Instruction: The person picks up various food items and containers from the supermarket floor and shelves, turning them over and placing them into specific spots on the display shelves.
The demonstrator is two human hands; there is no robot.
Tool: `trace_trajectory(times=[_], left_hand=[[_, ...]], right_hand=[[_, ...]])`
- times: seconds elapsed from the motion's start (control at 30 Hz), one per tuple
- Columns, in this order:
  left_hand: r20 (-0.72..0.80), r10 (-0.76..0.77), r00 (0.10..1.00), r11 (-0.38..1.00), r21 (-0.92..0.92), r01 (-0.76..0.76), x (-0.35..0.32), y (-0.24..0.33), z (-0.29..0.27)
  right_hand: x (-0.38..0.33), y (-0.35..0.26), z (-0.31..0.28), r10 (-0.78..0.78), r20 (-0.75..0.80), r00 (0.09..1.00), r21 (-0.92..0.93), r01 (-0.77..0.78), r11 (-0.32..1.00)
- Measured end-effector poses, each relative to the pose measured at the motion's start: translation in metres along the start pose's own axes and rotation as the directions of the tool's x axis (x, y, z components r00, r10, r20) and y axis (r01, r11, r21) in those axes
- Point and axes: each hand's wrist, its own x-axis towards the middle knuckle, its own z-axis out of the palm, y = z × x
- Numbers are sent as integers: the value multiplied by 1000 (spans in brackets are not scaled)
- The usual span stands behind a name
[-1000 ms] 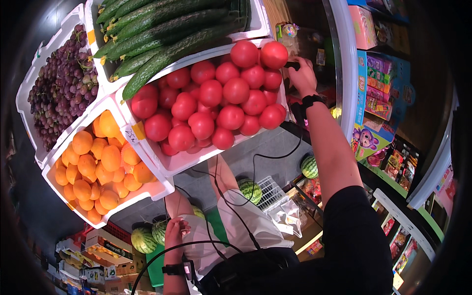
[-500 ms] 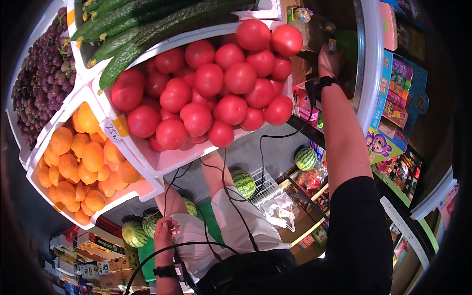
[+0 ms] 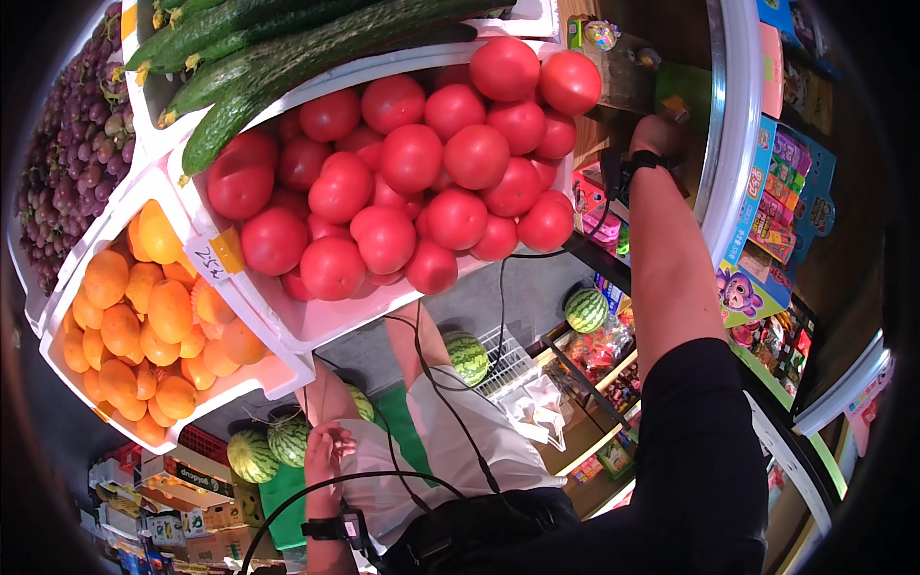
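Note:
My right hand (image 3: 656, 139) reaches to the wooden counter at the upper right, beyond the tomatoes. Its fingers are closed at a small orange-tipped thing (image 3: 677, 105), too blurred to name, beside a dark green surface (image 3: 685, 91). My left hand (image 3: 328, 448) hangs low beside my thigh with loosely curled fingers, slightly apart and holding nothing I can see. Between the arms, red tomatoes (image 3: 412, 156) are heaped in a white foam box (image 3: 331, 331). A clear wrapped ball-like item (image 3: 601, 35) lies on the counter past my right hand.
Cucumbers (image 3: 287, 62), orange mangoes (image 3: 171, 311) and purple grapes (image 3: 81, 153) fill neighbouring foam boxes. Watermelons (image 3: 468, 358) and a white wire basket (image 3: 506, 364) sit below. A candy display box (image 3: 767, 211) stands right of my forearm. Black cables (image 3: 460, 431) cross my front.
My right hand has turned and drawn slightly back toward me, with the small thing at its fingertips shifting right. The view has moved a little; my left hand stays by my thigh.

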Motion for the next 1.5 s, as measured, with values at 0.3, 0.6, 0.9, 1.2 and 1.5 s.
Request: trace_trajectory(times=[0.3,0.6,0.9,1.2,1.5], left_hand=[[-30,-17,999,1000,11,17,-5,6,-1],[-33,3,999,1000,30,-2,-4,6,1],[-58,18,998,1000,18,-17,-15,11,1],[-50,8,999,1000,1,-8,-13,8,-5],[-69,-2,998,1000,5,3,-12,2,-11]], right_hand=[[-8,-15,-42,75,345,936,-131,-31,991],[-7,-19,-38,97,302,948,-242,-23,970],[-26,-21,-29,138,325,935,-141,-97,985],[-30,5,6,407,559,723,424,-671,608],[-9,-34,-40,365,531,765,368,-596,714]])
